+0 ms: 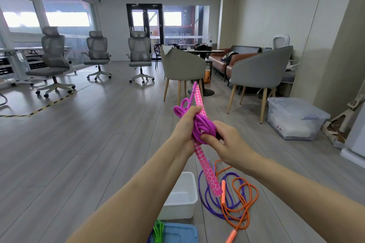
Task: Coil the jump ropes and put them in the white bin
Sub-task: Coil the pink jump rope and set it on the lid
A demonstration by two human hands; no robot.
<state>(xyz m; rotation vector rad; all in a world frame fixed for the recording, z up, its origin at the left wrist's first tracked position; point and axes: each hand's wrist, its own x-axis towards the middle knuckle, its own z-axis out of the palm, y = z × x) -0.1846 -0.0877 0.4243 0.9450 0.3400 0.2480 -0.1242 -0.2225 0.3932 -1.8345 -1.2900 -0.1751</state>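
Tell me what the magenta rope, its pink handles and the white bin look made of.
Magenta rope: braided synthetic cord, judging by its woven texture and soft bends. Pink handles: probably foam or rubber grip, matte with a printed diamond pattern. White bin: likely moulded plastic, smooth, slightly glossy, rounded corners.

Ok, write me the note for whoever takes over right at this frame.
Left hand grips the pink handles with the magenta rope wound round them. Right hand pinches the rope at the wrap.
White bin on the floor below; nothing visible in it.
Orange jump rope and purple jump rope lie loose beside it.
Green rope rests on a blue lid.
Left: finish this coil, bin it, then the others.
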